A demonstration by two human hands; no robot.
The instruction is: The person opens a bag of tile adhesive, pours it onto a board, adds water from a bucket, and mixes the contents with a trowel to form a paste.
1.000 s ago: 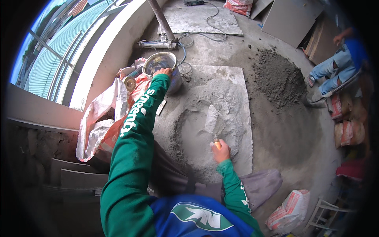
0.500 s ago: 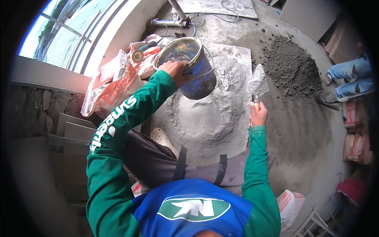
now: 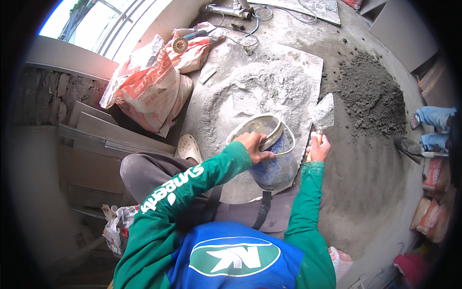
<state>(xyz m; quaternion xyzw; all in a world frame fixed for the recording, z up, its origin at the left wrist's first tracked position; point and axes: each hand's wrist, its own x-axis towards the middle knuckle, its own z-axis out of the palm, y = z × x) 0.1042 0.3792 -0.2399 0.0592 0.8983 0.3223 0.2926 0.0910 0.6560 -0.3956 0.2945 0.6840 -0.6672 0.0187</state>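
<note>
My left hand grips the rim of a blue, cement-stained bucket, which tilts above the near part of a board. Its wire handle hangs over the right side, and the inside shows only in part. In my right hand is a trowel, held by its wooden handle with the grey-coated blade pointing away from me. The blade is over the board's right edge. Pale grey powder lies spread and heaped across the board in front of my legs.
A mound of dark, damp sand lies on the floor to the right. Beyond it stands a person in jeans beside a shovel. An open cement bag and an angle grinder are at the left, with cables further back.
My left hand has brought the bucket toward me and to the right, down near my legs. The trowel has stayed in my right hand. My view has shifted somewhat.
</note>
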